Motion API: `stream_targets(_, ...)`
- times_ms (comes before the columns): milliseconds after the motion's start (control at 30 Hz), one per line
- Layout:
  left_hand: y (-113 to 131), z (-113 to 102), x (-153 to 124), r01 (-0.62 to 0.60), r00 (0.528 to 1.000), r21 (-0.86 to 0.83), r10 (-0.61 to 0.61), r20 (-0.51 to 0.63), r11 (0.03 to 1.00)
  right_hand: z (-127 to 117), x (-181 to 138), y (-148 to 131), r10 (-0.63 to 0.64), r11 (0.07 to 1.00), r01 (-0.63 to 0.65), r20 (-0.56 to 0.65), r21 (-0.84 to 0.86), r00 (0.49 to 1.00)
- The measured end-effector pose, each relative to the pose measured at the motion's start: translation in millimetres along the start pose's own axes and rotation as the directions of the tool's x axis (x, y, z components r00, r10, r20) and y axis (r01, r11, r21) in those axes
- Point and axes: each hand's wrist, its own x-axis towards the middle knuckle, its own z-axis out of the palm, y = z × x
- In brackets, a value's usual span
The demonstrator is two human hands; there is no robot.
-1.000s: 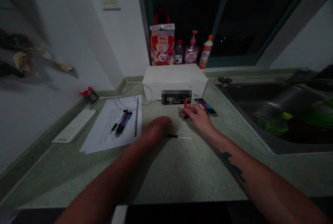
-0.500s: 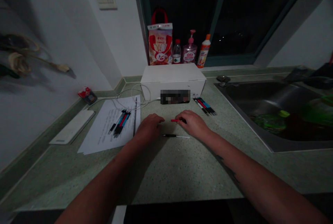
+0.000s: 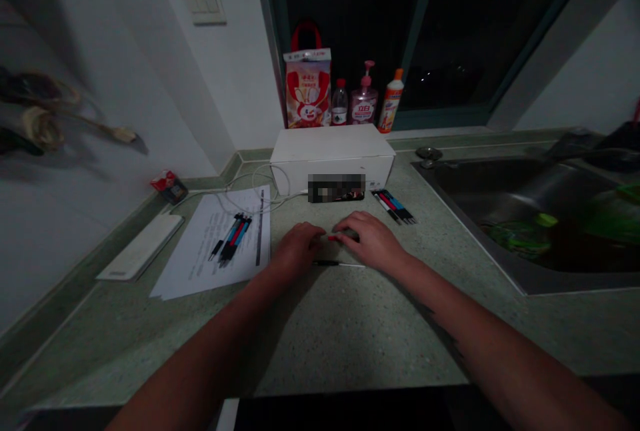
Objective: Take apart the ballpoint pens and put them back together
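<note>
My right hand (image 3: 369, 239) rests on the green counter (image 3: 350, 331) with its fingers closed on a red pen barrel (image 3: 333, 237), which points left. My left hand (image 3: 296, 249) lies just left of it, fingers curled, its fingertips meeting the red barrel's end. A thin black-and-white pen refill (image 3: 338, 263) lies on the counter just in front of both hands. Several pens (image 3: 233, 237) lie on a printed paper sheet (image 3: 216, 244) to the left. More pens (image 3: 395, 205) lie to the right, by a white box (image 3: 333, 154).
A steel sink (image 3: 525, 217) holding green items fills the right side. Bottles (image 3: 364, 101) and a red-and-white bag (image 3: 307, 87) stand on the window ledge behind the box. A white cable (image 3: 250, 194), a flat white object (image 3: 141, 247) and a small red packet (image 3: 169, 184) lie at the left.
My right hand brought the red barrel from upright near the box down and toward me, turning it level. My left hand moved in until its fingertips met the barrel.
</note>
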Motion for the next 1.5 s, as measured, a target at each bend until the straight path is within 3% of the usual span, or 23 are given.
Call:
stream_targets(133, 9, -12, -7, -0.014, 0.999, -0.002, 0.014, -0.042, 1.000, -10, -3, -14, -0.011, 1.000, 0.009, 0.115, 0.019, 0.993)
stream_targets(300, 25, -24, -16, -0.220, 0.959, 0.018, 0.213, 0.185, 0.975, -13, -4, -19, 0.003, 1.000, -0.002, 0.173, -0.004, 0.985)
stream_targets(433, 24, -19, -15, -0.277, 0.940, 0.040, 0.263, 0.216, 0.960, -10, -5, -18, -0.020, 1.000, 0.021, 0.199, -0.006, 0.980)
stream_targets(767, 15, -19, -8, -0.107, 0.992, 0.070, 0.102, 0.070, 0.992, -7, -3, -10, -0.078, 0.994, 0.092, 0.210, -0.059, 0.975)
stream_targets(1067, 4, -25, -3, 0.041, 0.998, 0.073, -0.037, -0.047, 0.997, -12, -1, 0, 0.078, 0.983, -0.069, 0.046, -0.170, 0.996)
stream_targets(1300, 9, -18, -5, 0.019, 0.999, -0.026, -0.020, -0.037, 1.000, -6, -2, -5, 0.004, 0.997, 0.003, 0.082, -0.083, 0.997)
stream_targets(1500, 0, -19, -2, 0.060, 0.997, 0.010, -0.059, -0.052, 0.998, -9, -3, -4, 0.072, 0.992, -0.063, 0.085, -0.109, 0.994)
